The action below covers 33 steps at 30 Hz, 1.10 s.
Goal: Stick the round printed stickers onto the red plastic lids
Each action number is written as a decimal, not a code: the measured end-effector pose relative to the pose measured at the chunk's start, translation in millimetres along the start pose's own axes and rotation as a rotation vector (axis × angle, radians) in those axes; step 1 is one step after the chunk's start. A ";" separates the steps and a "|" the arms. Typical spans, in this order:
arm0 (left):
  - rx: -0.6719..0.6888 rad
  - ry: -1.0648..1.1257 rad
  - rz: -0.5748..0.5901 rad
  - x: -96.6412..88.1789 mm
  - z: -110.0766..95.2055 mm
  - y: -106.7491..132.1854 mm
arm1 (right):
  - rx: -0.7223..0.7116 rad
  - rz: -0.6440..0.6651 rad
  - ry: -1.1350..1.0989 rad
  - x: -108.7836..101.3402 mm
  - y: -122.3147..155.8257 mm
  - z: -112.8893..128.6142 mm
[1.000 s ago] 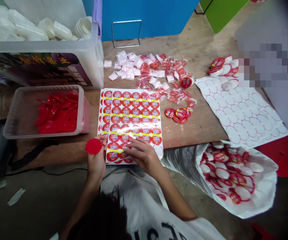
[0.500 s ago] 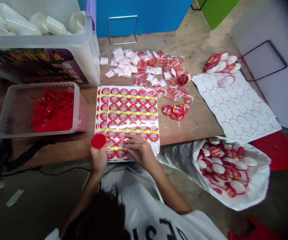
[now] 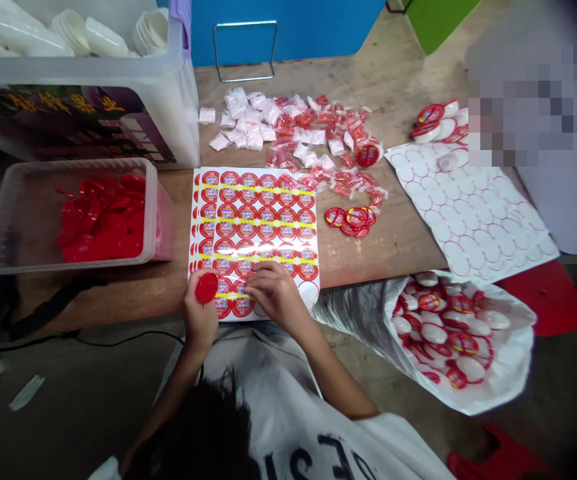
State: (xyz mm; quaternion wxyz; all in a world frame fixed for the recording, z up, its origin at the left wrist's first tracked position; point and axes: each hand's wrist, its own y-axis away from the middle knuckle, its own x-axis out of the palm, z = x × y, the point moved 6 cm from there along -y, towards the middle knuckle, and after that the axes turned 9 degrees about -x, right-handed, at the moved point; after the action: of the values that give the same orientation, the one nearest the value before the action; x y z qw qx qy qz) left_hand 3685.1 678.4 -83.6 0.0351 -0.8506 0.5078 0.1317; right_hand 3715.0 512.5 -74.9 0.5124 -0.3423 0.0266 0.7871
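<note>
In my left hand (image 3: 200, 313), held upright between thumb and fingers, is a round red plastic lid (image 3: 207, 288). My right hand (image 3: 275, 293) bends over the lower part of a sticker sheet (image 3: 268, 213) printed with rows of round red labels. Its thumb and forefinger are closed together at the edge of a round sticker (image 3: 241, 287); how far this sticker is lifted cannot be made out. More sheets lie under the top one. Right of the sheets is a small pile of labelled red lids (image 3: 355, 219).
Small white and red packets (image 3: 293, 127) lie behind the sheets. At left are a clear tub (image 3: 13, 260) of red lids and a big bin (image 3: 183, 120) of white cups. At right are used sticker sheets (image 3: 468, 213), and a white sack (image 3: 508, 393) of finished cups hangs below the edge.
My left hand has tilted the red lid and brought it slightly right and down. The right-hand fingers have drawn together over the lower stickers. The view has shifted slightly.
</note>
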 end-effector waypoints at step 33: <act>-0.023 -0.036 0.093 -3.8 3.6 -7.2 | 0.290 -0.312 -0.238 -19.3 -10.1 -18.8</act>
State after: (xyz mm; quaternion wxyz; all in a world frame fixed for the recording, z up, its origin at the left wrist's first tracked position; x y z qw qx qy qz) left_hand 3689.0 685.8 -86.6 0.0284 -0.8238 0.5447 0.1545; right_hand 3737.5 494.7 -75.2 0.6711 -0.1697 0.0257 0.7213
